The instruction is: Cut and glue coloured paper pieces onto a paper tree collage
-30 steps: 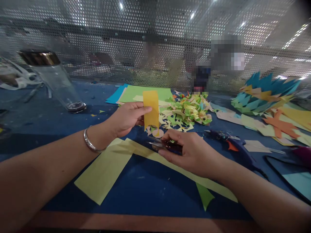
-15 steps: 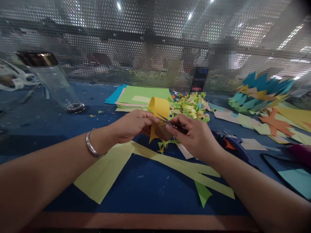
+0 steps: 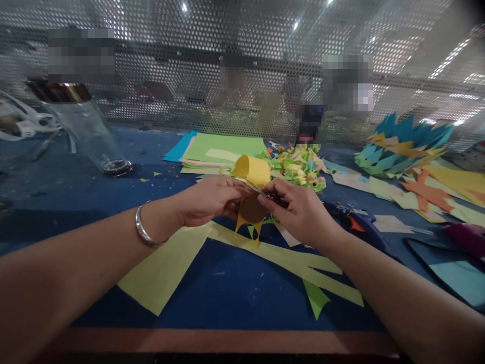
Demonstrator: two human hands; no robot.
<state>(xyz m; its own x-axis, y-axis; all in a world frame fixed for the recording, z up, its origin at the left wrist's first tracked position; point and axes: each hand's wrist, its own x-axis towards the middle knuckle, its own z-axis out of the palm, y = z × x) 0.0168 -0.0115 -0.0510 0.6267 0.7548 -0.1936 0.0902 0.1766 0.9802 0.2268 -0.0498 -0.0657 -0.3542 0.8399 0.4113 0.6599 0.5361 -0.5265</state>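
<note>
A curled strip of yellow paper is pinched in the fingers of my left hand. Its lower end hangs below my hands, with pointed cut edges. My right hand is closed around a pair of scissors, whose thin blades point left at the yellow strip beside my left fingertips. The scissors' handles are mostly hidden in my right fingers. Below my hands lie a pale green sheet, long pale green strips and a brighter green scrap.
Behind my hands are a stack of coloured paper and a heap of paper scraps. A glass bottle stands at left. At right are a blue zigzag paper crown and a dark blue pouch. A perforated metal screen closes off the back.
The yellow strip has shifted slightly right and its lower end hangs lower. The scissor blades, apart before, now look closer together at the paper. Both hands keep their holds.
</note>
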